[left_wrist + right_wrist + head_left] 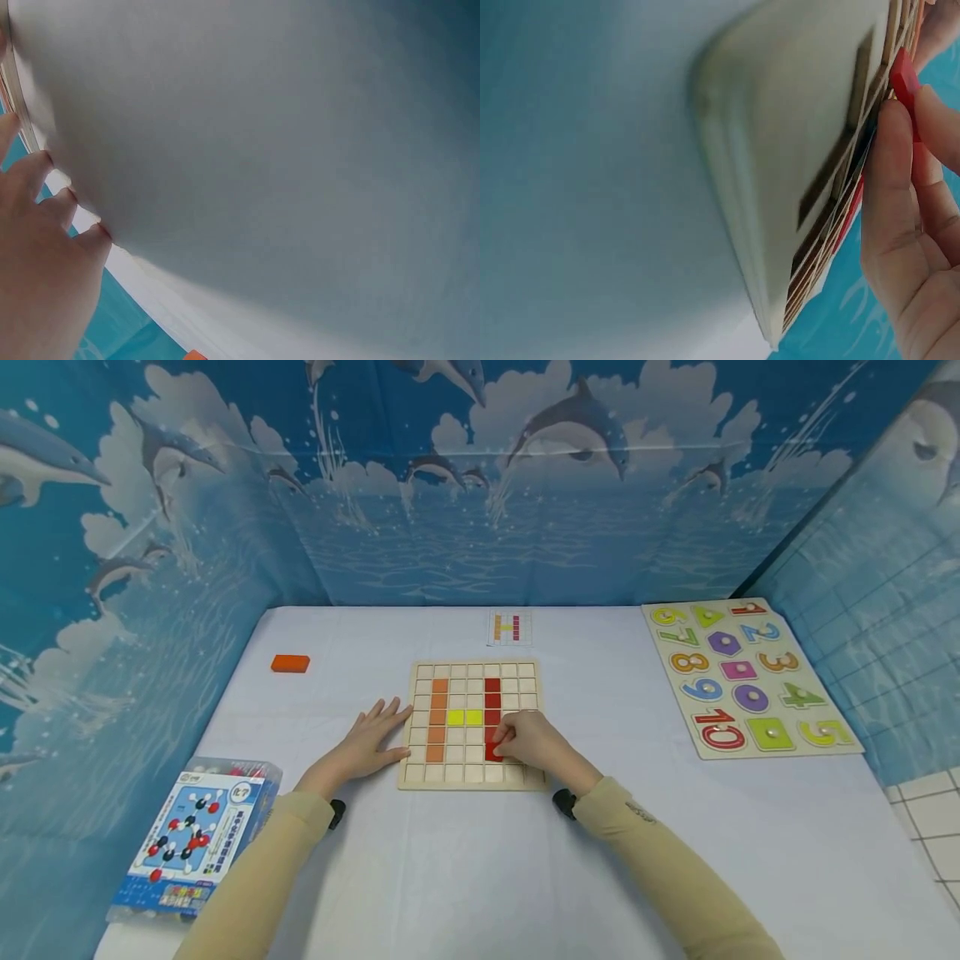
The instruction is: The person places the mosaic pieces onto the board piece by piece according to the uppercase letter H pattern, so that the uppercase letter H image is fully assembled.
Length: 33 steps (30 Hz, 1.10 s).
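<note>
A wooden grid board (457,781) lies on the white table, holding an orange column of tiles (437,718), two yellow tiles (465,717) and a dark red column of tiles (492,697). Thumb and fingers of my right hand (534,742) pinch a red tile (904,81) at the lower end of the red column. In the right wrist view this tile stands tilted at the grid. My left hand (369,743) lies with fingers spread, its fingertips at the board's left edge. Part of the red column is hidden behind the right hand.
A small pattern card (510,628) lies behind the board. An orange block (290,663) sits at the back left. A number puzzle board (750,685) is on the right, a boxed molecule set (198,835) at the front left. Dolphin-print curtains (480,552) hang behind.
</note>
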Motion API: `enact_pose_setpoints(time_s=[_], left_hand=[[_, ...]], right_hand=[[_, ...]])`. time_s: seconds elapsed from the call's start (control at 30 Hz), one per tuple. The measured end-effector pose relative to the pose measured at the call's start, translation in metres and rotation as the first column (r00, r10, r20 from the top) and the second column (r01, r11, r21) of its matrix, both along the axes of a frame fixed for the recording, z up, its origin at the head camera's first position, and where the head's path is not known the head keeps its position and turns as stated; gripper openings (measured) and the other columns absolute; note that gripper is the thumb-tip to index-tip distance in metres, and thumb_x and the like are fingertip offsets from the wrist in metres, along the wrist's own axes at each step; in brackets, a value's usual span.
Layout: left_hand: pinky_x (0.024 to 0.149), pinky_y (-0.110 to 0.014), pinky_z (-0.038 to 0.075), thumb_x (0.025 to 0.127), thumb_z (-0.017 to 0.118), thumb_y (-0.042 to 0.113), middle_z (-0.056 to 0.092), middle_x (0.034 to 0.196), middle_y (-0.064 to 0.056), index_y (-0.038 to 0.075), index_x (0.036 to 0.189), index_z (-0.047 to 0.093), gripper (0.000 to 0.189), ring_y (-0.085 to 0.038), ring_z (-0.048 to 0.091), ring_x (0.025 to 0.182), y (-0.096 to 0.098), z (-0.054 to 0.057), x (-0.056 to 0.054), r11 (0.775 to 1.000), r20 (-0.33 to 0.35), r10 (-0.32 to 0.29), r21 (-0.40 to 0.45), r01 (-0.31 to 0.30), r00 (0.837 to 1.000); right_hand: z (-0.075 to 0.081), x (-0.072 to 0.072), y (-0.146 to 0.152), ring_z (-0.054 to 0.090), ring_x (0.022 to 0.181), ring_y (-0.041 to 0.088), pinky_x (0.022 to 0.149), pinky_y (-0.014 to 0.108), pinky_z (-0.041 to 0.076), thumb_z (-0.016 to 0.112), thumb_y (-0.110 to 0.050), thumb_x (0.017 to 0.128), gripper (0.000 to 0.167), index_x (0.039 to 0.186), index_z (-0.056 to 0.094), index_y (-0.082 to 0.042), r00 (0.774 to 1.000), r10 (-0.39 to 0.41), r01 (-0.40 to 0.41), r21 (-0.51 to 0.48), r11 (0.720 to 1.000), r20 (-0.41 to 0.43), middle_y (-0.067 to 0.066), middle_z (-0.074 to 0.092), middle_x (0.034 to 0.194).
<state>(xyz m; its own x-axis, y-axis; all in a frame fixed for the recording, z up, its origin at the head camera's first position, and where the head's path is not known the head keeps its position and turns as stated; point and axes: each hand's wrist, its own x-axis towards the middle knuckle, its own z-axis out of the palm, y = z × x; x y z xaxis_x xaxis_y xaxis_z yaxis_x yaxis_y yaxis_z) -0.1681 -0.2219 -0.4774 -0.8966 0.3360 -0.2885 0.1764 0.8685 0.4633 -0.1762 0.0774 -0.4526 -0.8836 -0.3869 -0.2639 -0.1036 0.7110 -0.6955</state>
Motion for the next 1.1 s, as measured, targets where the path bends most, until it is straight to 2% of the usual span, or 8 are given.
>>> enact_pose_setpoints(time_s=[0.3,0.57,0.73,0.93,1.1], left_hand=[[0.123,-0.059,0.001,0.095,0.065,0.034,0.01,0.165,-0.016,0.014,0.157,0.026,0.076,-0.039,0.001,0.153,-0.001,0.0,0.0,1.0,-0.008,-0.008,0.004,0.008,1.0],[0.123,-0.06,0.001,0.094,0.066,0.035,0.011,0.165,-0.016,0.014,0.157,0.026,0.077,-0.039,0.001,0.153,-0.002,-0.001,0.001,1.0,-0.007,0.001,0.0,-0.001,1.0],[0.122,-0.06,0.002,0.094,0.066,0.035,0.011,0.165,-0.016,0.014,0.157,0.026,0.077,-0.039,0.001,0.153,-0.003,-0.002,0.004,1.0,-0.008,0.006,0.001,-0.006,1.0],[0.122,-0.061,0.002,0.095,0.065,0.035,0.012,0.165,-0.017,0.014,0.157,0.026,0.076,-0.04,0.002,0.153,-0.003,-0.004,0.003,1.0,-0.017,-0.01,0.009,0.01,1.0],[0.122,-0.061,0.002,0.095,0.065,0.035,0.012,0.165,-0.016,0.015,0.157,0.027,0.075,-0.039,0.002,0.153,0.001,-0.002,0.002,1.0,0.026,-0.021,0.016,0.021,0.999]], right_hand=[[0.0,0.003,-0.007,0.053,0.066,0.015,0.059,0.022,0.043,0.073,-0.005,0.086,0.009,0.08,0.066,-0.008,1.0,-0.001,0.002,0.048,0.999,-0.025,0.003,0.061,0.075],[-0.001,0.006,-0.011,0.052,0.073,0.016,0.063,0.024,0.044,0.074,-0.007,0.085,0.009,0.081,0.067,-0.008,0.998,0.008,0.0,0.114,0.994,-0.063,0.004,0.057,0.082],[-0.003,0.007,-0.009,0.053,0.073,0.015,0.064,0.023,0.045,0.075,-0.009,0.085,0.008,0.082,0.068,-0.008,0.998,0.001,0.003,0.072,0.997,-0.055,0.003,0.059,0.08],[-0.004,0.011,0.002,0.054,0.071,0.014,0.062,0.023,0.045,0.073,-0.02,0.089,0.012,0.083,0.067,-0.011,0.999,-0.028,0.029,0.014,0.999,-0.023,0.0,0.063,0.079],[-0.002,0.015,0.023,0.058,0.076,0.014,0.066,0.025,0.048,0.069,-0.026,0.093,0.016,0.09,0.07,-0.01,0.998,-0.061,0.06,-0.024,0.998,-0.023,0.001,0.067,0.086]])
